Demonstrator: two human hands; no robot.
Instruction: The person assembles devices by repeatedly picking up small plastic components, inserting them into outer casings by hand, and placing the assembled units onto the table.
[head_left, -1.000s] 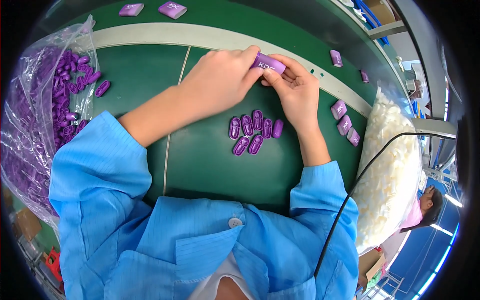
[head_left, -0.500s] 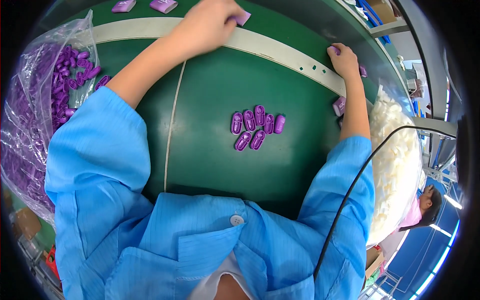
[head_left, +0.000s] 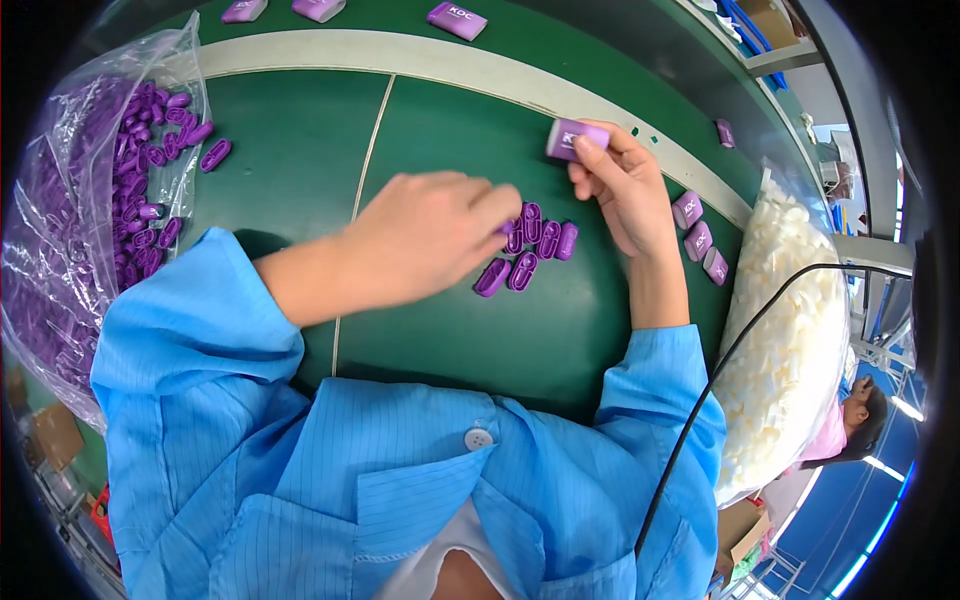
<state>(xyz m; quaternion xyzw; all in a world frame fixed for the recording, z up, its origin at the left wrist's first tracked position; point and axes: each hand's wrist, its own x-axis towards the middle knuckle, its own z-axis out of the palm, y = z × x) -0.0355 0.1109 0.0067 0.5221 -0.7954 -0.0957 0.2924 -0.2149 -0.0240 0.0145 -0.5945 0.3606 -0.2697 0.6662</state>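
My right hand (head_left: pixel 625 195) holds a light-purple flattened plastic shell (head_left: pixel 578 140) between thumb and fingers, above the far side of the green table. Its near end shows a pale rim. My left hand (head_left: pixel 430 235), slightly blurred, is closed at the group of dark-purple caps, its fingertips on one purple cap (head_left: pixel 505 228) that they partly cover. Around it lie several oval, hollow purple caps (head_left: pixel 522 270), mostly with the open side up. One purple cap (head_left: pixel 567 241) at the right of the group shows its smooth outside.
At left, a clear plastic bag (head_left: pixel 60 250) spills purple caps onto the table. Light-purple shells (head_left: pixel 457 20) lie on the far green strip beyond a pale rail (head_left: pixel 440 62); more shells (head_left: pixel 698 238) lie at right. Beside them stands a bag of cream-coloured pieces (head_left: pixel 785 340). A black cable (head_left: pixel 700 400) crosses my right side.
My left hand has come back from the far strip to the caps, leaving a shell there. My right hand has moved from the far right toward the middle with a shell.
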